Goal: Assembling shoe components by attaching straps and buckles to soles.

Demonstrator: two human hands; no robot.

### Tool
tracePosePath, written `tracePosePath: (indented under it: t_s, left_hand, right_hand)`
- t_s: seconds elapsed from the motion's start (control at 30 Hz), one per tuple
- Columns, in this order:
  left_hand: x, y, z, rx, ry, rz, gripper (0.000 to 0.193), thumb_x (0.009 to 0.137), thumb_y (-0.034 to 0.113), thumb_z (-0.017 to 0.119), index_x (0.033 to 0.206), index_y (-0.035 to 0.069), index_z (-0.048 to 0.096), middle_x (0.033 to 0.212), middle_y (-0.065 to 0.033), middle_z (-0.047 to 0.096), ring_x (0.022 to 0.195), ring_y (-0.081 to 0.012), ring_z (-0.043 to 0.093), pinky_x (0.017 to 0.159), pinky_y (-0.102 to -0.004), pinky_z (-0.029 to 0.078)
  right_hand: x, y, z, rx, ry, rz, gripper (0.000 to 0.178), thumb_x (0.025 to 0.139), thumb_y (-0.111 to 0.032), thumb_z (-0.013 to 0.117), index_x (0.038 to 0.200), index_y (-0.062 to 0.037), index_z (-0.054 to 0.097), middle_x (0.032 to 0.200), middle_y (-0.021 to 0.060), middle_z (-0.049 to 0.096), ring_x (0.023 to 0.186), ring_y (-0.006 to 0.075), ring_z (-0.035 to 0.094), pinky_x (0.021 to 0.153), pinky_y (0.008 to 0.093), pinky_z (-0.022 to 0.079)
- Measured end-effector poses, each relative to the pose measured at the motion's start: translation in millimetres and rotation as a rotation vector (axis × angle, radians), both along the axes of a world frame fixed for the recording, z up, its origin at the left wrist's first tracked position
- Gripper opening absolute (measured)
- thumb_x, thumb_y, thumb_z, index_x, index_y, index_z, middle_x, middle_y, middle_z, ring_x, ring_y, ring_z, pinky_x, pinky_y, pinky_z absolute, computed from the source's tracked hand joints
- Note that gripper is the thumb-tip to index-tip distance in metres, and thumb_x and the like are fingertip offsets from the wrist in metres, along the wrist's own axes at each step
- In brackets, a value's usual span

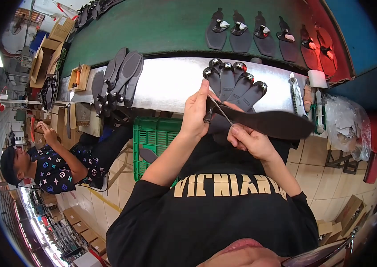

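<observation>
My left hand is closed around one end of a black shoe sole, thumb up. The sole's broad end extends to the right, above my right wrist. Between the fingers of my right hand is one end of a thin metal rod, slanting up and left across the sole end by my left hand. The rod's kind cannot be made out. Just beyond my hands, several black soles with shiny rounded heels lie fanned on the metal bench.
Black sandals stand in a row on the green conveyor belt. More soles lie at the bench's left. Below is a green crate. A co-worker sits at left. A plastic bag hangs at right.
</observation>
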State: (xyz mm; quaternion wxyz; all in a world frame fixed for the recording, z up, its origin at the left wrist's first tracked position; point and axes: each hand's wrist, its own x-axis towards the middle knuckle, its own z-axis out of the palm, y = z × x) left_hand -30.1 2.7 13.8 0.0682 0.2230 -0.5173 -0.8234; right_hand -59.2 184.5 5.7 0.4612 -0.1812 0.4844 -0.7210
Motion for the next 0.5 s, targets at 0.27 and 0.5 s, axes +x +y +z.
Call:
tracePosePath:
  t_s: [0.27, 0.5]
  left_hand:
    - [-2, 22, -20, -0.061, 0.199, 0.222, 0.052, 0.103, 0.042, 0.045, 0.065, 0.007, 0.054, 0.056, -0.0011, 0.050, 0.043, -0.0070, 0.041, 0.041, -0.0224, 0.034]
    - [2, 28, -20, 0.156, -0.078, 0.147, 0.052, 0.100, 0.053, 0.042, 0.080, 0.007, 0.055, 0.062, -0.0023, 0.055, 0.046, -0.0113, 0.050, 0.044, -0.0221, 0.041]
  right_hand:
    - [19, -6, 5, -0.051, -0.246, -0.164, 0.025, 0.101, -0.017, 0.049, 0.120, -0.0006, 0.050, 0.065, 0.0043, 0.049, 0.046, 0.0073, 0.038, 0.043, 0.0200, 0.031]
    - [-8, 10, 4, 0.032, -0.159, -0.191, 0.041, 0.101, -0.026, 0.051, 0.067, -0.0023, 0.055, 0.060, 0.0003, 0.052, 0.046, 0.0077, 0.043, 0.044, 0.0227, 0.033]
